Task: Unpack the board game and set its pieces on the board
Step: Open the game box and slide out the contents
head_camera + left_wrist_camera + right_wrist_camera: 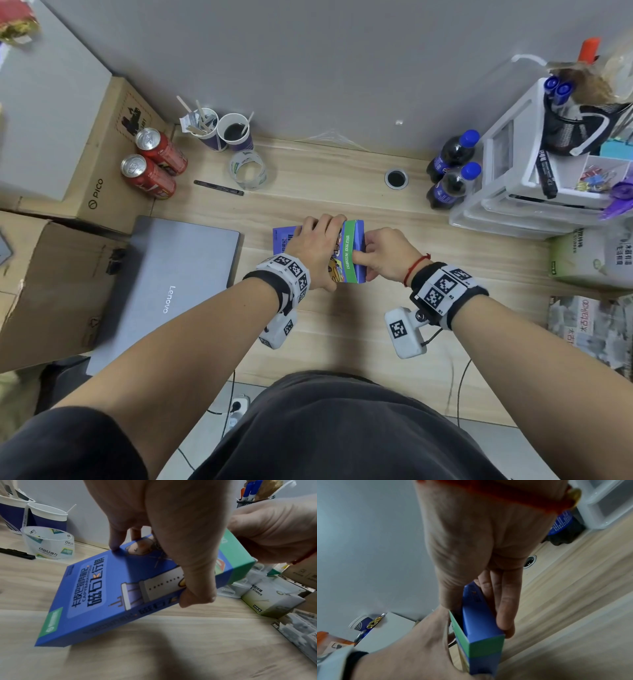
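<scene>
The left hand (317,251) clamped the blue game box (96,582) tilted on one edge above the surface (342,178), steadying it while the right hand's (383,255) fingers (505,601) gripped its green-banded end, probably to open it.

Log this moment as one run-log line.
stage: unpacking, box unopened | left hand: grips game box, tilted on desk | right hand: grips box's green end | pieces: none out
</scene>
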`<state>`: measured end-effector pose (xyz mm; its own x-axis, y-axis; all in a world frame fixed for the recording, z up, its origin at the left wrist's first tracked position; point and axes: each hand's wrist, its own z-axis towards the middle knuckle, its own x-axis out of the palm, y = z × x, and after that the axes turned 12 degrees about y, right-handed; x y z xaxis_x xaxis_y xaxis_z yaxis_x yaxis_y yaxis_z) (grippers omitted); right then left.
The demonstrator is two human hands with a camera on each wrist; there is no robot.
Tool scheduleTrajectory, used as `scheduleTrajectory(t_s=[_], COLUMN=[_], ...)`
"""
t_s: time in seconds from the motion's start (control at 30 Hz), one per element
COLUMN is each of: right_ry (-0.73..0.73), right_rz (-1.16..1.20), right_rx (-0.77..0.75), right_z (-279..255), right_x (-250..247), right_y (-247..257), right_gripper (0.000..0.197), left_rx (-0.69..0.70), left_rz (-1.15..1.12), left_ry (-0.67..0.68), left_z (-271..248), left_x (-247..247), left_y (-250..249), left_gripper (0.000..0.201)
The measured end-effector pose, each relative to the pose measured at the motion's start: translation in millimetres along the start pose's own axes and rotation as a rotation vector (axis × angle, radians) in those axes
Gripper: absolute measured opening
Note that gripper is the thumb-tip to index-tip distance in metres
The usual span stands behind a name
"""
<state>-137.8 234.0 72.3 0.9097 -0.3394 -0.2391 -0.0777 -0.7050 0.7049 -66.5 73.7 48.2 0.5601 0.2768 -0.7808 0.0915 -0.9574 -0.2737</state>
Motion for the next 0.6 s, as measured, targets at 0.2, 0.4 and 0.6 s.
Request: scheduleTrajectory(t_s=[0.2,0.4,0.6], right_ry=[0.034,0.098,0.157], right_rz=[0.068,0.135,0.150], right_rx=[-0.001,0.005,-0.004], right_z=[-4.3,-6.2,-7.8], right_x=[-6.4,-10.0,-13.1], right_y=[-1.9,-4.5,-5.4], right_gripper=[0.017,0.018,0.024], left_rx=[0.023,0.021,0.031], left_rz=[-0.025,-0.016,-0.023], left_ry=[0.007,0.033,0.036], left_z=[-1.4,-1.8,-0.2], left_x=[-1.6,-2.4,-0.5], left_y=[-4.8,-6.6,-3.2], left_gripper=[0.121,0.122,0.123])
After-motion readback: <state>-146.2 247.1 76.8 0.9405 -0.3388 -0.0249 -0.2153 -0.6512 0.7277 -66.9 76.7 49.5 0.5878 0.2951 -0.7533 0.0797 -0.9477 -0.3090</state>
